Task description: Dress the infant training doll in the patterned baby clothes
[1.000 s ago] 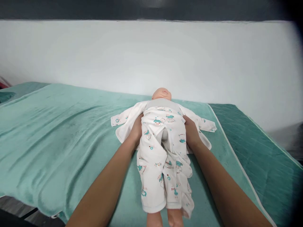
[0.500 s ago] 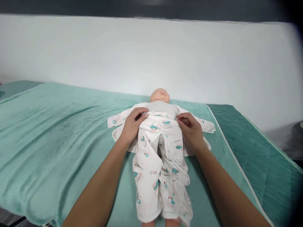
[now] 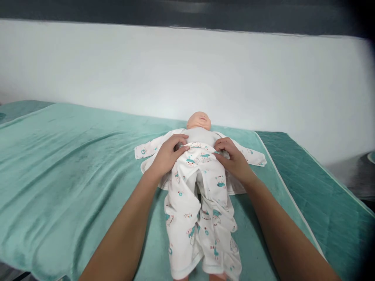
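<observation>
A baby doll (image 3: 199, 120) lies on its back on a teal blanket (image 3: 73, 164), head toward the wall. It wears white printed trousers (image 3: 193, 210) with small teal and orange pictures. An open matching shirt (image 3: 146, 149) is spread flat under it, sleeves out to both sides. My left hand (image 3: 168, 155) rests on the left side of the doll's waist, fingers curled over the trousers' waistband. My right hand (image 3: 233, 159) pinches the same waistband on the right side. The doll's grey torso shows between my hands.
A white wall (image 3: 187, 74) runs close behind the doll's head. A darker green quilted mattress (image 3: 316, 183) shows to the right of the blanket's white edge. The blanket stretches wide to the left.
My hands came out from beside the doll's hips and moved up onto the waistband at its belly. The trousers now sit higher on the torso.
</observation>
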Tool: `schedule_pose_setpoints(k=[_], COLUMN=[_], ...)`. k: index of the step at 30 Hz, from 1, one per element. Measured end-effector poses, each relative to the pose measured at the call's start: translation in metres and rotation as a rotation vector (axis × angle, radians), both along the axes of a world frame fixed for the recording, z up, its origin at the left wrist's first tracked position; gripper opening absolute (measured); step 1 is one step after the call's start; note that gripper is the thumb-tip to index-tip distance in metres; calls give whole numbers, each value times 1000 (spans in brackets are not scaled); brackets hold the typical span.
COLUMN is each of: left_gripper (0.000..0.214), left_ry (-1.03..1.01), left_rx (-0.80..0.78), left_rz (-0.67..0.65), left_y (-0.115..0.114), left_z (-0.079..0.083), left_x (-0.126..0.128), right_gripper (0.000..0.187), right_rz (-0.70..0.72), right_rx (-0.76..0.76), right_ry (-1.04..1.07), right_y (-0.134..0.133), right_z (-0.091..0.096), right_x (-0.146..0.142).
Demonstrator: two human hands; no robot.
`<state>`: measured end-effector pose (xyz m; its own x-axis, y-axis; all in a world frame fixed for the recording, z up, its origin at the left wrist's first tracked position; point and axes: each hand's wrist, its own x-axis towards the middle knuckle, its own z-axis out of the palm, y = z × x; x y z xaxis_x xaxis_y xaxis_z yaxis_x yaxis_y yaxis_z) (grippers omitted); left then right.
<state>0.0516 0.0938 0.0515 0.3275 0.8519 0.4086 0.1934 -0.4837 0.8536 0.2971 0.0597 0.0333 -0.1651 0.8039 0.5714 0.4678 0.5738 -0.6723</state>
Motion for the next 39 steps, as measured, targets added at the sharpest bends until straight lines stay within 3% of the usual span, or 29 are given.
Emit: schedule_pose_setpoints(k=[4, 9, 13, 16, 20, 23, 26, 28, 34, 39], left_gripper=[13, 10, 10, 14, 19, 17, 13, 11, 10, 9], left_ry=[45, 217, 199, 100, 69, 149, 262, 297, 268, 219], left_rx=[-26, 60, -86, -254, -282, -94, 171, 230, 17, -34], left_rz=[32, 153, 206, 117, 56, 171, 259, 265, 283, 298], left_y=[9, 44, 74, 84, 79, 70, 66, 68, 85, 87], left_z=[3, 7, 6, 4, 2, -1, -4, -6, -3, -6], left_x=[3, 14, 20, 17, 15, 18, 22, 24, 28, 30], right_gripper=[14, 19, 28, 32, 30, 29, 25, 22, 21, 24], right_rz=[-77, -253, -160, -121, -246, -284, -232, -225, -405, -405], right_rx=[-81, -220, -412, -474, -384, -227, -45, -31, -224, -217], right_ry=[-47, -35, 151, 306, 258, 87, -62, -100, -245, -145], right_y=[8, 38, 67, 74, 67, 60, 62, 67, 91, 94], right_z=[1, 3, 2, -1, -2, -2, -4, -6, -6, -10], right_x=[-4, -5, -2, -1, -4, -4, 0, 2, 9, 7])
